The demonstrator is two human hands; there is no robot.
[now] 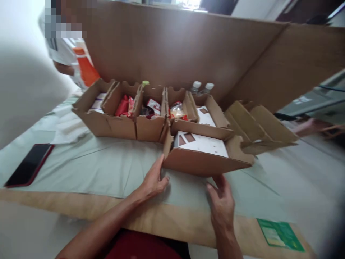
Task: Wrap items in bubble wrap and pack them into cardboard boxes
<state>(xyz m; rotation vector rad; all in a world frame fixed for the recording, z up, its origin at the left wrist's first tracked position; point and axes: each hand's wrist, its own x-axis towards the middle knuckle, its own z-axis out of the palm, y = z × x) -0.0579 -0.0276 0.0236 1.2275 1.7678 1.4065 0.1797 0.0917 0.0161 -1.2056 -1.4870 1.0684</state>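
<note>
An open brown cardboard box [205, 163] holding a white sheet with brown patches sits on the table in front of me. My left hand [155, 180] rests on the table with its fingers apart, fingertips touching the box's near left corner. Just below the box's front edge is my right hand [222, 203], fingers loosely curled and holding nothing. Behind this box stands a row of several open cardboard boxes [122, 124] with red packets [124, 106] and other wrapped items inside.
A tall cardboard wall [175, 46] backs the table. Two capped bottles [201, 87] stand behind the boxes. A dark phone [28, 165] lies at the left, a green card [280, 234] at the near right. Empty folded boxes [258, 126] sit right. Another person stands far left.
</note>
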